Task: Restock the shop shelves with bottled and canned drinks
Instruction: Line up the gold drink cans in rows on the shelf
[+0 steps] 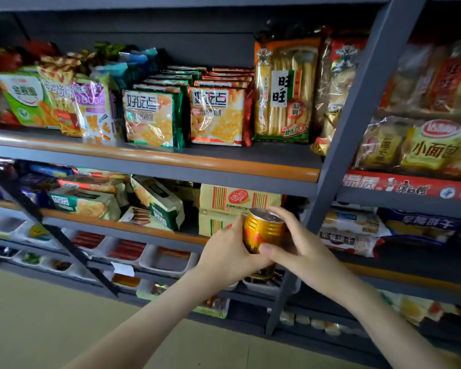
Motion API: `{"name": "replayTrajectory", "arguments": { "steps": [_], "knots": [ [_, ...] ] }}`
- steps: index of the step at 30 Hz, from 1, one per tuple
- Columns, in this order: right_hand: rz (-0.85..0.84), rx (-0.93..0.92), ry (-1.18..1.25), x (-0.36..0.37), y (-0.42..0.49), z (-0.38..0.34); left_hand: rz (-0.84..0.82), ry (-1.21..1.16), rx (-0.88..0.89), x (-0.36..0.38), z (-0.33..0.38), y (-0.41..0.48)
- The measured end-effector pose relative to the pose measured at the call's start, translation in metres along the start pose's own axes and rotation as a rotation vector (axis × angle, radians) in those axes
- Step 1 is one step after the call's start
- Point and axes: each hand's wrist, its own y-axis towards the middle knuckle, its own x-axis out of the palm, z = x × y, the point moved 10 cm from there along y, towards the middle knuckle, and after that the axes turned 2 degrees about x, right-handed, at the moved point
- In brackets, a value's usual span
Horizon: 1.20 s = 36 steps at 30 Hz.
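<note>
Both the left hand (224, 251) and the right hand (298, 243) wrap the gold can (264, 230), held roughly upright just before the yellow cracker box (224, 201), neither hand nearer.

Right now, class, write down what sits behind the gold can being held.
Behind the gold can, held by the left hand and right hand, are two stacked yellow boxes. The can and hands hide part of the lower box front.

A stack of yellow cardboard cracker boxes (218, 195) blocked the middle bay beside the grey metal upright (341, 161); above, a bare strip of grey shelf board (277, 155) lay open.
</note>
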Motion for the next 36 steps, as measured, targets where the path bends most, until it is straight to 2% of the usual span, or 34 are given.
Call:
{"name": "replayTrajectory", "arguments": {
  "steps": [2,7,9,14,16,17,21,23,27,30,33,36],
  "knots": [
    [0.041,-0.046,0.009,-0.011,0.005,-0.016,0.017,-0.049,-0.001,-0.011,0.01,0.011],
    [0.16,-0.196,0.022,-0.05,0.024,-0.077,0.122,0.066,0.07,-0.068,0.046,0.042],
    [0.223,-0.282,-0.014,-0.064,0.029,-0.112,0.121,-0.017,0.144,-0.094,0.06,0.052],
    [0.422,-0.492,-0.029,-0.095,0.035,-0.2,-0.037,-0.297,0.404,-0.172,0.083,0.078],
    [0.523,-0.542,-0.017,-0.106,0.035,-0.232,0.012,-0.419,0.487,-0.21,0.088,0.091],
    [0.579,-0.573,-0.017,-0.111,0.034,-0.247,0.095,-0.419,0.527,-0.231,0.091,0.096],
    [0.768,-0.683,0.03,-0.132,0.029,-0.297,0.517,-0.116,0.714,-0.302,0.116,0.101],
    [0.841,-0.699,0.09,-0.147,0.028,-0.31,0.62,0.014,0.844,-0.318,0.136,0.1],
    [0.907,-0.636,0.114,-0.174,0.032,-0.322,0.794,0.287,0.911,-0.326,0.16,0.119],
    [0.93,-0.572,0.09,-0.194,0.042,-0.33,0.821,0.412,0.904,-0.324,0.172,0.139],
    [0.923,-0.558,0.088,-0.209,0.053,-0.343,0.788,0.509,0.818,-0.323,0.174,0.164],
    [0.97,-0.538,-0.031,-0.22,0.06,-0.352,0.757,0.563,0.788,-0.318,0.175,0.176]
  ]
}}
